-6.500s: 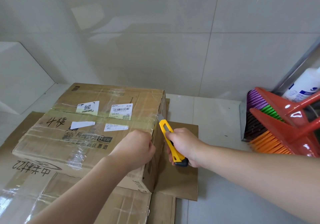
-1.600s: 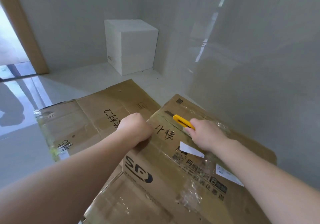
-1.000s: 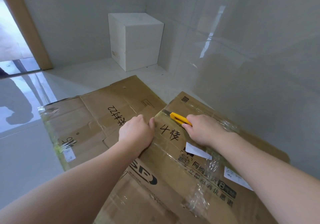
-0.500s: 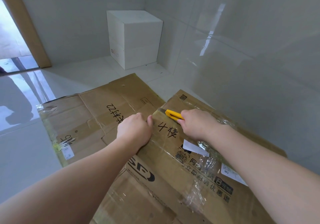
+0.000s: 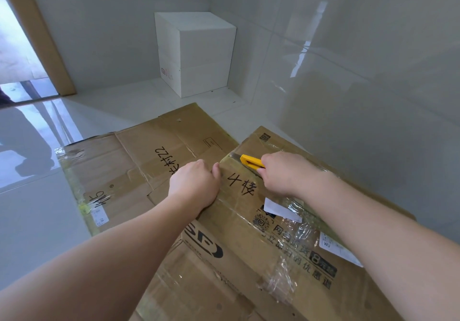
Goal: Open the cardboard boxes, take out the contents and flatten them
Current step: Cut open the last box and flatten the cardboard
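Since half a second ago, your right hand point(image 5: 286, 174) has carried the yellow utility knife point(image 5: 251, 162) a little farther along the taped seam toward the far edge of the cardboard box point(image 5: 286, 233), while your left hand point(image 5: 194, 186) has stayed put on the near-left top edge.

The flattened cardboard point(image 5: 139, 169) spreads over the floor point(image 5: 37, 208) to the left of and beyond your left hand, and the box sits on it under both hands. A white box point(image 5: 196, 52) stands well beyond both hands in the corner, not yet touched.

The box is closed, wrapped in clear tape, with its long axis running from near your right forearm away toward the far left. Your left hand presses on its top edge, fingers folded over the rim and thumb lying on the top face, bracing it. Your right hand is clamped round the knife handle. The knife's long axis lies along the seam, its blade pointing away from you toward the box's far-left corner, and the blade tip looks to be at the tape just short of that edge.

You seem to be on the opening step, slitting the top tape. The next move likely calls for finishing the cut off the far edge, keeping the blade shallow and your left thumb clear of its line.
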Available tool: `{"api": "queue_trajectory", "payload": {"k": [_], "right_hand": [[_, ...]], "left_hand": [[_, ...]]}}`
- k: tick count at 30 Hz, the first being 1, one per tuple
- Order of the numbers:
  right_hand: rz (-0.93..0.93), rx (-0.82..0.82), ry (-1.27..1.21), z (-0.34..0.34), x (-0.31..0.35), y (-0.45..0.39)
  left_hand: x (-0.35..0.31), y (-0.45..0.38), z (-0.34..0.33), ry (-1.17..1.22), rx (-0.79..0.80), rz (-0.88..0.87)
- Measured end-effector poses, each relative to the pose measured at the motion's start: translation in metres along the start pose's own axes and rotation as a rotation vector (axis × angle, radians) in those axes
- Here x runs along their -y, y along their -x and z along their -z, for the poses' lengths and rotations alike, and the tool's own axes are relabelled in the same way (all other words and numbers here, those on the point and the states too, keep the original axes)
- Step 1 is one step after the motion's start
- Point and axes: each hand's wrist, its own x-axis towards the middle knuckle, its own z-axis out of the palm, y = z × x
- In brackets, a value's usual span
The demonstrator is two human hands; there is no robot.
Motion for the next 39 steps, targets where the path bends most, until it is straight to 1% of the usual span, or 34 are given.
{"api": "queue_trajectory", "payload": {"k": [5,21,39], "right_hand": [[0.007,0.030,0.039,0.009,0.002,0.002],[-0.003,0.055,0.051,-0.002,-0.017,0.027],[-0.032,0.090,0.103,-0.011,-0.041,0.056]], "left_hand": [[0.000,0.000,0.000,-0.011,0.003,0.002],[0.001,0.000,-0.002,-0.024,-0.019,-0.006],[-0.001,0.002,0.002,-0.032,0.001,-0.007]]}}
